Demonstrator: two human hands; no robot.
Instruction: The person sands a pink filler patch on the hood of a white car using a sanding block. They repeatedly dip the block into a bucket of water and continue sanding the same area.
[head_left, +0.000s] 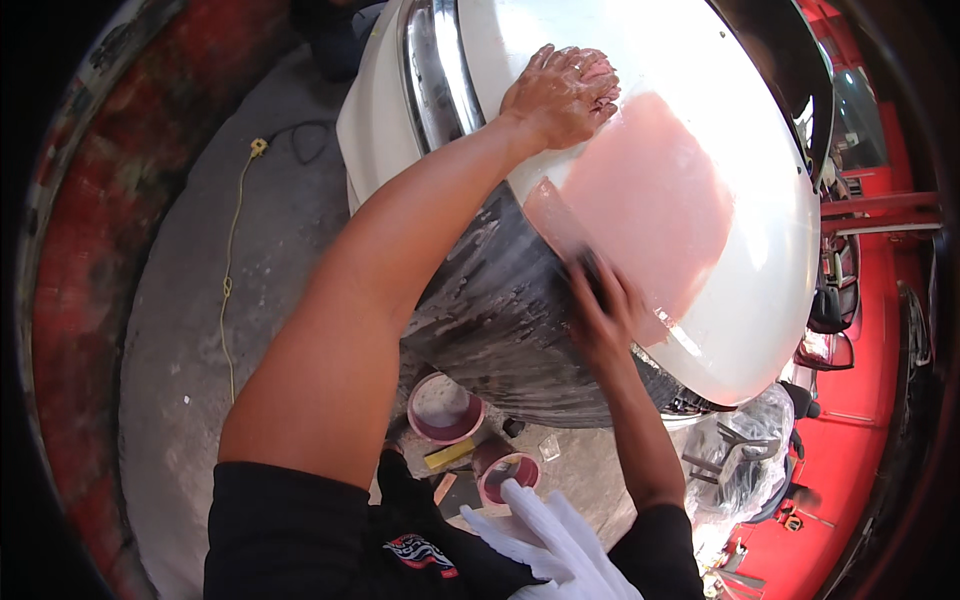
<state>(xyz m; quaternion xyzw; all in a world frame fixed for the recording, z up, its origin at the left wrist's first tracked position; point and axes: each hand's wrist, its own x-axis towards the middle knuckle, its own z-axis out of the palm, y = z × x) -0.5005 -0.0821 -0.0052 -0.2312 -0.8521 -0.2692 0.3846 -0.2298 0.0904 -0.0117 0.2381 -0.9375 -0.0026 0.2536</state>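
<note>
My left hand (568, 95) lies flat on a white curved car panel (765, 235), fingers spread, with whitish and pink residue on them. A smooth pink filler patch (655, 190) covers the middle of the panel, between my hands and to their right. At the patch's lower left edge my right hand (608, 312) is pressed down, smeared by motion. Something dark (592, 272) shows under its fingers, too blurred to name. Below the panel runs a dark, scuffed surface (490, 290) with wet-looking streaks.
Two reddish buckets (443, 438) stand on the grey floor below, near a yellow block (450, 454). A white cloth (545, 535) hangs at my front. A yellow cord (228, 285) crosses the floor at left. Plastic sheeting (745, 440) covers things at lower right.
</note>
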